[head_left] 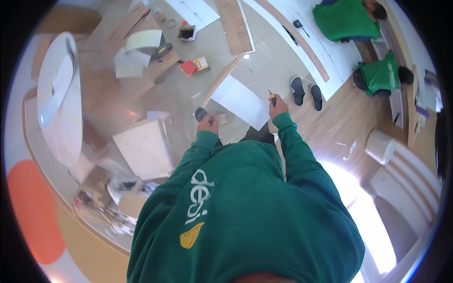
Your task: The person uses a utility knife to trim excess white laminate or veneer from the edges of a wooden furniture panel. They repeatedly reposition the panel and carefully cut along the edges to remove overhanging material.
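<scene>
My right hand (278, 107) is closed round a slim hand tool (272, 97) with a yellow-and-black handle and a thin dark tip pointing away from me. It is at the right edge of a white rectangular sheet (241, 101) on the floor. At the sheet's near-left side, my left hand (208, 124) has its fingers curled in by a dark rounded object (200, 113); its kind is unclear. Beside that hand lies a small pale piece with marks or holes (222, 119). A long wooden strip (222, 79) runs along the sheet's left edge.
Black slippers (297, 91) lie to the right. Boards (236, 28), a red box (188, 68) and a power tool (164, 49) are farther off. A white block-like piece (144, 148) stands at left. Two people in green (347, 21) (379, 75) are at far right.
</scene>
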The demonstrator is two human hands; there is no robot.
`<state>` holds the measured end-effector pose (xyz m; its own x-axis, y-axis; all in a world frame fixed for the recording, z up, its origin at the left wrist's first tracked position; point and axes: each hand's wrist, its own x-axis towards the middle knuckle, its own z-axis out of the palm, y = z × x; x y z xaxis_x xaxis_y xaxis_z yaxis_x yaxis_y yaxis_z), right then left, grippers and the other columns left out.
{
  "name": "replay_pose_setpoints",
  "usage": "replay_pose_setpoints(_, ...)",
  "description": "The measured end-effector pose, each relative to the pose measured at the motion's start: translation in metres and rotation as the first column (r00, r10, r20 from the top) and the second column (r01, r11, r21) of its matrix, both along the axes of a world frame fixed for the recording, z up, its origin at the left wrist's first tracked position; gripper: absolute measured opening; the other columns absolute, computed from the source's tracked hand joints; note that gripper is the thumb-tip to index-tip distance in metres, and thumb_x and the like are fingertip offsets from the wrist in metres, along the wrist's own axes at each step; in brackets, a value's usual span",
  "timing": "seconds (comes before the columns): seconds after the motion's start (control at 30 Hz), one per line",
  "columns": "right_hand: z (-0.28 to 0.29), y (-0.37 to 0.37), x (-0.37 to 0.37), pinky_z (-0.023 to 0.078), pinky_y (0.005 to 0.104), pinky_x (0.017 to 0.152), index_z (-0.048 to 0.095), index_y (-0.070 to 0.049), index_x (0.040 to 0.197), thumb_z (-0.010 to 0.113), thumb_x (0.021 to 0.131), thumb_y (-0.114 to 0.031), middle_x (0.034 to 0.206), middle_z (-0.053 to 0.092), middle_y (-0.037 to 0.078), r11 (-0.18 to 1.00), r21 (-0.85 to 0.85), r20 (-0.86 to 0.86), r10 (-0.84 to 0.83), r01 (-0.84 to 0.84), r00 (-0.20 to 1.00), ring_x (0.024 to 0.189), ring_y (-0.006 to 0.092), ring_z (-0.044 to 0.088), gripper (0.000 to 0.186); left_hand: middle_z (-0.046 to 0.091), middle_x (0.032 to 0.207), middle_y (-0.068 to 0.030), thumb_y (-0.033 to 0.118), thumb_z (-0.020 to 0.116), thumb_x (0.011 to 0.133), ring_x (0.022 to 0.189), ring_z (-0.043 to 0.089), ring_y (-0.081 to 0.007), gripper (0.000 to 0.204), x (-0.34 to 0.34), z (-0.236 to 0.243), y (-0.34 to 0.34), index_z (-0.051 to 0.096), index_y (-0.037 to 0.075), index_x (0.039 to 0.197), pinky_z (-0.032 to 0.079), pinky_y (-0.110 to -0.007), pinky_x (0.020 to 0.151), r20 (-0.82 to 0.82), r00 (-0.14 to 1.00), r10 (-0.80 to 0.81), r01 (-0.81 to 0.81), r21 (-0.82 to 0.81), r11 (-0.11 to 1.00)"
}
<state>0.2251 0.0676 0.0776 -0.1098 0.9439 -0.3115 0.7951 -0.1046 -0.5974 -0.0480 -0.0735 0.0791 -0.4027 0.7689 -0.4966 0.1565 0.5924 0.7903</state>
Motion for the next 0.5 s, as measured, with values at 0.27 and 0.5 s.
replay_pose_setpoints(0.27,-0.003,0.011,-0.055,0.048,0.0462,0.079,0.053,-0.009,0.122,0.055,0.080,-0.015,0.095,0.063,0.026,0.993,-0.070,-0.199,-0.105,0.093,0.974,0.089,0.0435,0.061,0.042,0.068,0.096,-0.0165,0.016,0.060,0.086,0.086,0.067,-0.0266,0.027,0.029,0.010,0.042,0.065,0.005,0.109,0.052,-0.034,0.081,-0.076,0.973,-0.216,0.215,-0.023,0.976)
replay_pose_setpoints(0.5,-0.019,0.039,-0.113,0.047,0.0504,0.079,0.048,-0.007,0.126,0.057,0.079,-0.014,0.095,0.062,0.030,0.981,-0.185,-0.477,-0.142,0.059,0.868,0.090,0.0472,0.059,0.048,0.068,0.092,-0.0145,0.015,0.061,0.085,0.081,0.067,-0.0261,0.024,0.056,-0.009,0.047,0.066,0.002,0.105,0.052,-0.034,0.074,-0.250,0.964,-0.086,0.068,-0.078,0.995)
